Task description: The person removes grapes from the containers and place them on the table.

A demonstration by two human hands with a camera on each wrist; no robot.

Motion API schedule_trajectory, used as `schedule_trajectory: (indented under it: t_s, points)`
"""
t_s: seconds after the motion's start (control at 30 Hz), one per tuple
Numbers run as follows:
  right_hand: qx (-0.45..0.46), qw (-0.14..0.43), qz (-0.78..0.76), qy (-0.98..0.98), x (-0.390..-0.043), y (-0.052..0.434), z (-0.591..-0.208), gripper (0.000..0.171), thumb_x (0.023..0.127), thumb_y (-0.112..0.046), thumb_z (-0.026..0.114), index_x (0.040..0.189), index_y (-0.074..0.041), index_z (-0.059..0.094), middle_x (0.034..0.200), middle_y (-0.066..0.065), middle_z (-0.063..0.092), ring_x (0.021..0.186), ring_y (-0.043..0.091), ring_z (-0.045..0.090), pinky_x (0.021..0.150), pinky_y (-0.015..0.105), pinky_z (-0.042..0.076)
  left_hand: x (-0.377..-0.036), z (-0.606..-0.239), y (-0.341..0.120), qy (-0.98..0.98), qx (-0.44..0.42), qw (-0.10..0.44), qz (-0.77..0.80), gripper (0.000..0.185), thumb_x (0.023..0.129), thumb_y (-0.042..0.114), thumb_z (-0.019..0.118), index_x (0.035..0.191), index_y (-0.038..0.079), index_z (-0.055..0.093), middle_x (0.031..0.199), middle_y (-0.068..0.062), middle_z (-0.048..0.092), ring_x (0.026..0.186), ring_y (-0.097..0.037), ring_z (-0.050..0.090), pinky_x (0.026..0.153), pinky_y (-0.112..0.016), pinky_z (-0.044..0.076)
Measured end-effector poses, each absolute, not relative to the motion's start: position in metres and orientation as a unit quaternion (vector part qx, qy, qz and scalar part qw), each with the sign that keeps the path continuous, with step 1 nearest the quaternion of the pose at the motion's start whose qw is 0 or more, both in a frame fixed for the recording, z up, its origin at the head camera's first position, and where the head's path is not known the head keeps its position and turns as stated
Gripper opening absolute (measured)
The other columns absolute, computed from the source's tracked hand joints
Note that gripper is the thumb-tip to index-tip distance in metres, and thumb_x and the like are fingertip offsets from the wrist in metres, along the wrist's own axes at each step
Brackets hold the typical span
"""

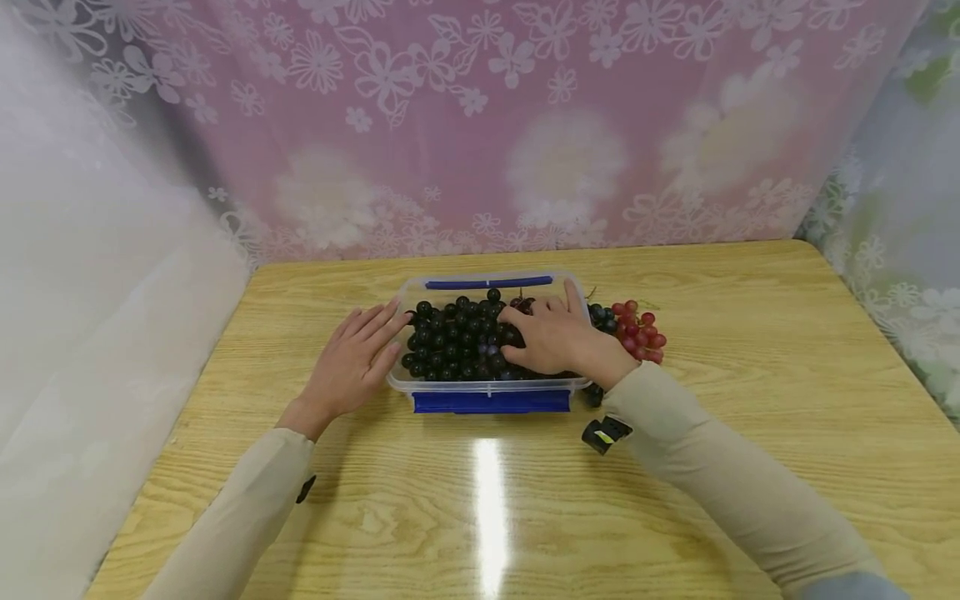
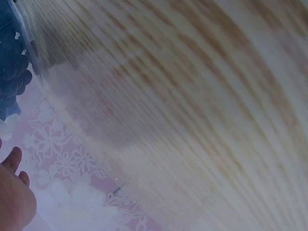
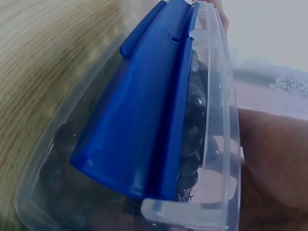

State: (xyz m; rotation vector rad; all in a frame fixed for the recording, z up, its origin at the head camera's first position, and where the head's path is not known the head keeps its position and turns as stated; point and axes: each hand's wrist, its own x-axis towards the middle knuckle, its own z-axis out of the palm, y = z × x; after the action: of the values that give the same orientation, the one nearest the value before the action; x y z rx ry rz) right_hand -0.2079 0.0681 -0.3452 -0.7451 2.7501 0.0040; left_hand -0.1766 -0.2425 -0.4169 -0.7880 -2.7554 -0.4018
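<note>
From the head view, my right hand (image 1: 557, 337) lies on the dark grapes (image 1: 457, 337) in the clear container (image 1: 487, 392), fingers curled over the bunch. The container sits mid-table (image 1: 750, 400), nearer the far edge. My left hand (image 1: 358, 362) rests flat against its left wall, fingers straight, holding nothing. Red grapes (image 1: 639, 331) lie just beside the container's right side.

My left wrist view shows blurred wood grain, a fingertip (image 2: 12, 160) and grapes behind the container wall (image 2: 29, 43).

My right wrist view shows the blue latch (image 3: 144, 120) close up, my palm (image 3: 274, 163) just beside the rim.
</note>
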Motion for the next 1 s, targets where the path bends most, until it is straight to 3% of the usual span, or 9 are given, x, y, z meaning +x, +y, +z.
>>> schedule_trajectory:
  t_s: [0.3,0.6,1.0]
  points:
    - [-0.25,0.126,-0.019,0.96,-0.209,0.064,-0.349,0.053,0.094,-0.048,0.055,0.141,-0.027,0.045,0.132,0.015,0.051,0.124,0.038,0.042,0.108,0.063,-0.007,-0.176,-0.416,-0.242,-0.946,-0.271,0.126,-0.126,0.049,0.103,0.032,0.04,0.15,0.018,0.035,0.155,-0.004,0.026,0.14,-0.028,0.025,0.115,-0.046,0.01]
    - [-0.279,0.089,-0.041,0.955,-0.212,0.073,-0.358,0.045,0.096,-0.043,0.055,0.137,-0.028,0.05,0.13,0.013,0.054,0.12,0.036,0.046,0.108,0.063,-0.005,-0.174,-0.418,-0.24,-0.946,-0.267,0.131,-0.127,0.049,0.102,0.026,0.045,0.149,0.017,0.037,0.155,-0.004,0.026,0.141,-0.026,0.024,0.115,-0.045,0.009]
    - [-0.355,0.042,-0.076,0.931,-0.216,0.091,-0.355,0.037,0.096,-0.043,0.054,0.13,-0.027,0.054,0.118,0.006,0.063,0.108,0.032,0.057,0.108,0.063,-0.004,-0.172,-0.418,-0.239,-0.946,-0.263,0.138,-0.133,0.048,0.104,0.033,0.036,0.148,0.015,0.039,0.155,-0.004,0.026,0.14,-0.027,0.025,0.115,-0.046,0.011]
